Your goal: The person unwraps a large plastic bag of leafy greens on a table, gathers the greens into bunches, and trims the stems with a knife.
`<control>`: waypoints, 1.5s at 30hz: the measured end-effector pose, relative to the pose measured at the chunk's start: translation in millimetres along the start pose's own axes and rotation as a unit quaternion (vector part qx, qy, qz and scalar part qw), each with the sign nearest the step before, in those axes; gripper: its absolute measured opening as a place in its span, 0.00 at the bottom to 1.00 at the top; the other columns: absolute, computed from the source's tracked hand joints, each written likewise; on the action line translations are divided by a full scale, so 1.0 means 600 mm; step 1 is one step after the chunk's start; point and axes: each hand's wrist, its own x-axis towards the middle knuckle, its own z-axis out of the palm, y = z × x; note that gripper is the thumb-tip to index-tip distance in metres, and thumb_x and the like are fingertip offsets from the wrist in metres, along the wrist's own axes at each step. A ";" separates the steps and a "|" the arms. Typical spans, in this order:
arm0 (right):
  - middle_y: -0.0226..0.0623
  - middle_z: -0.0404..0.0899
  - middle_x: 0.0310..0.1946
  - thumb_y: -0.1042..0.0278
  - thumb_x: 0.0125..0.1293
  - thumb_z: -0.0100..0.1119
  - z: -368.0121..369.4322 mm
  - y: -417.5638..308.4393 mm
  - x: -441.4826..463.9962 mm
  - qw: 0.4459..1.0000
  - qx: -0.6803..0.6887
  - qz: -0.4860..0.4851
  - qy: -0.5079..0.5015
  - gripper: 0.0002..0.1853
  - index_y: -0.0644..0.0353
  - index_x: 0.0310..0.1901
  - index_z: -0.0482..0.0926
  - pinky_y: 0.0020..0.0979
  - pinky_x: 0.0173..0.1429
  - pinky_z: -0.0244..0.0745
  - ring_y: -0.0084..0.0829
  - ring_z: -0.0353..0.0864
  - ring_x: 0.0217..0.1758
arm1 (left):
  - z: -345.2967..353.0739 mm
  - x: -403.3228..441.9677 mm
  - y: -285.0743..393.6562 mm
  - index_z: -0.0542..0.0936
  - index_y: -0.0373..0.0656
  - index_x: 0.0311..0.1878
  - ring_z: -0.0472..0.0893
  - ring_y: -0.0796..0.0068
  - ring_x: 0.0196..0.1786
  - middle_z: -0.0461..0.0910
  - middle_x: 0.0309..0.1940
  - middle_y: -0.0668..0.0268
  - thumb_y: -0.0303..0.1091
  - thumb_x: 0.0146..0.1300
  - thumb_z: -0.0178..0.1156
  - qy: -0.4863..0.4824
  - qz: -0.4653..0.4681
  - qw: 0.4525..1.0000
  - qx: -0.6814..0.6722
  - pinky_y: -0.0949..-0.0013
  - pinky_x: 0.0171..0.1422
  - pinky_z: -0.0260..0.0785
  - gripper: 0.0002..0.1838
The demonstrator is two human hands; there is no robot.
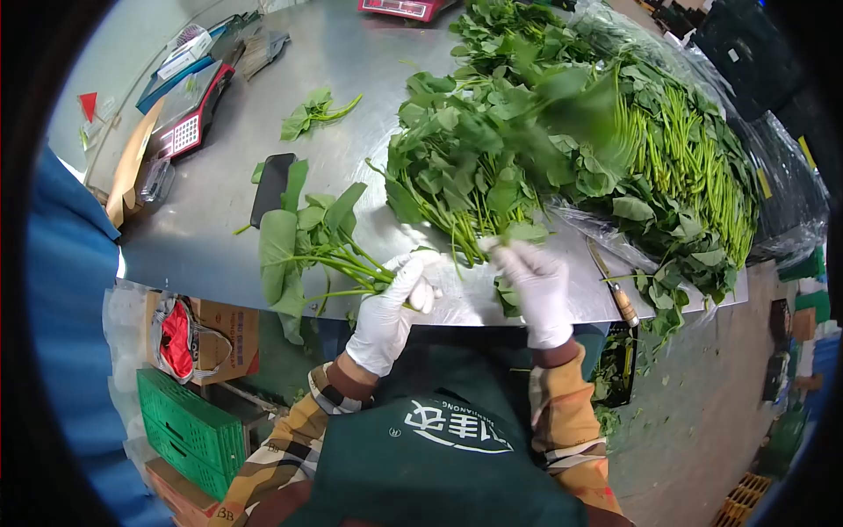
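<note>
My left hand (392, 307), in a white glove, is wrapped round the stems of a small bunch of leafy greens (303, 237), whose leaves spread to the left over the table edge. My right hand (531, 285), also gloved, is partly smeared by motion. Its fingertips are pinched at the stem ends of the large pile of greens (465, 167); a blurred leaf (575, 101) hangs above the pile. Just right of that hand lies a knife with a wooden handle (624, 305).
A black phone (273, 189) and a loose sprig (318, 114) lie on the metal table (351, 53). At the left is a red scale (189, 119); another red scale (406, 8) stands at the back. Clear plastic (781, 167) surrounds bundled stems at the right. Green crates (189, 430) stand below left.
</note>
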 end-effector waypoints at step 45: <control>0.31 0.81 0.36 0.71 0.67 0.61 0.040 0.049 0.034 0.959 0.270 -0.082 -0.004 0.10 0.66 0.46 0.81 0.21 0.39 0.70 0.18 0.74 0.31 | -0.065 0.009 0.008 0.75 0.36 0.51 0.73 0.75 0.35 0.74 0.28 0.70 0.31 0.71 0.56 0.021 0.106 0.994 0.004 0.63 0.53 0.70 0.10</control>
